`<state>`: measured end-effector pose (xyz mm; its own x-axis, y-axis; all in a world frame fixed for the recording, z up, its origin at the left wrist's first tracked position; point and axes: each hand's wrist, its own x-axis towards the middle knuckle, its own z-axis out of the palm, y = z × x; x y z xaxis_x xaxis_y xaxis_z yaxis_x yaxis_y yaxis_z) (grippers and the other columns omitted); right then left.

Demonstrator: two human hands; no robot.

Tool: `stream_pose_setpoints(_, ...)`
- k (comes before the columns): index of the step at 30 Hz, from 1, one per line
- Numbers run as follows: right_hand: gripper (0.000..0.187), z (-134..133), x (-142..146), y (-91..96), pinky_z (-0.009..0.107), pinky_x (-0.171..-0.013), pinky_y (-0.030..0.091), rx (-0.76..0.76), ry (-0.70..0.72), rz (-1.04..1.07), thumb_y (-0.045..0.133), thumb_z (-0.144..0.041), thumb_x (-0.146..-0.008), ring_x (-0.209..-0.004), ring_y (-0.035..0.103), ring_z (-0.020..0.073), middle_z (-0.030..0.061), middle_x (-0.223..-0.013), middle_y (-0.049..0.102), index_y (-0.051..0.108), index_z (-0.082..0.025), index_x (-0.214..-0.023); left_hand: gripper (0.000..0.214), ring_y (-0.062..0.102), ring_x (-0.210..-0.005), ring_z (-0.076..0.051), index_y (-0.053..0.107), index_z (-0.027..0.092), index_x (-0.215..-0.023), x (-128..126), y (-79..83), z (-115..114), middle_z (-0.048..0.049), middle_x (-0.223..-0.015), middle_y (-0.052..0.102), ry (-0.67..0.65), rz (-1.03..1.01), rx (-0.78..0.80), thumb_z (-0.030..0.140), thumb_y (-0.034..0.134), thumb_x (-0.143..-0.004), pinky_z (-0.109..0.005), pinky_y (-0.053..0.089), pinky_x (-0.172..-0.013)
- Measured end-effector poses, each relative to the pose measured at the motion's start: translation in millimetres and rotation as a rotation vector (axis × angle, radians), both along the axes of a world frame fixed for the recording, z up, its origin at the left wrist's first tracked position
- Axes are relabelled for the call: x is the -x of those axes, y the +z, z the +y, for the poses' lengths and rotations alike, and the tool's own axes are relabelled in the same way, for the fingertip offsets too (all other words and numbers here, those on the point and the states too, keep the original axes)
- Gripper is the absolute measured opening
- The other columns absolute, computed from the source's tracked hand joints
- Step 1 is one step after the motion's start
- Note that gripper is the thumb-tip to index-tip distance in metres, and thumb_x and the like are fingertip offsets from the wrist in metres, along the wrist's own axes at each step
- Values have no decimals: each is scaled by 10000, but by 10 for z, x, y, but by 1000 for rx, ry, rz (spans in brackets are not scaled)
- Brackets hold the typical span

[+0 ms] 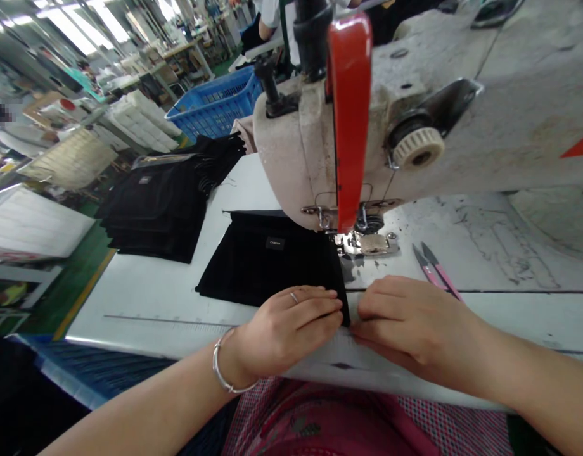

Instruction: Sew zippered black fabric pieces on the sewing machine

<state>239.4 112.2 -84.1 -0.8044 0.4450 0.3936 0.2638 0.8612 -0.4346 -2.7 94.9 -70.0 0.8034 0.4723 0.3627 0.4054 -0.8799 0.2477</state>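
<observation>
Right, the black cloth (267, 266) lies flat on the white table (153, 291), w/ its right edge just beside the presser foot (367, 244) of the sewing machine (310, 145) and a small label (275, 243) facing up. The left hand (291, 326) rests on the cloth's near right corner, fingers stretched out and flat, pressing rather than gripping. The right hand (405, 320) sits just beside it, fingers bent in toward the same corner; can't tell if it pinches the edge or only touches it. The cloth looks light, soft and limp, prob. a bit slippery on the smooth top, so it should crease or skew easily; best held flat under the palm, or by the near edge and corner, both hands close together. Pink snips (434, 269) lie to the right, near the right hand but apart from it. A stack of black pieces (153, 209) sits at the far left of the table, w/ a blue basket (215, 104) behind it. The red strip (351, 114) hanging down the machine's front hides part of the needle area, and the machine head crowds the cloth's far right side.
</observation>
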Motion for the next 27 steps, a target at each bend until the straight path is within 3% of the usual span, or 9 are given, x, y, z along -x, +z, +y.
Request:
stream_pose_setpoints(11,130,1,-9,22,343,-685,363,16,10,-45,563,-171,-908,-790,501,183,19,-825,597,658,-199,-824,199,618,-1093,-202,625,95,-1107,-47,80,31,-88,-1122,680,-14,-56,-79,115,509,-947,-351,573,-930)
stream_pose_setpoints(17,125,34,-27,30,349,-692,381,61,24,-35,577,-177,-901,-793,509,187,28,-833,601,690,-209,-944,189,630,-1067,-196,606,73,-1098,-36,30,63,-93,-1057,691,-78,-18,6,105,484,-956,-338,575,-915)
stream_pose_setpoints(20,146,61,-64,40,345,-699,404,116,3,-43,553,-196,-922,-793,530,182,26,-828,608,698,-217,-919,168,632,-1071,-174,607,81,-1070,-16,17,90,-86,-1066,693,-100,-40,27,103,481,-960,-320,566,-940)
stream_pose_setpoints(24,170,64,-104,13,367,-789,450,95,-65,-15,519,-204,-947,-915,567,188,46,-1040,633,678,-210,-1008,127,641,-1057,-156,627,106,-1020,-4,17,106,-62,-1060,699,-91,-54,36,95,533,-935,-303,563,-958)
stream_pose_setpoints(27,203,50,-86,-8,393,-844,460,48,-39,4,527,-180,-939,-1000,564,204,53,-1161,614,653,-213,-1095,150,643,-1054,-142,637,91,-1017,4,22,109,-69,-1050,699,-96,-57,49,54,536,-913,-286,546,-997)
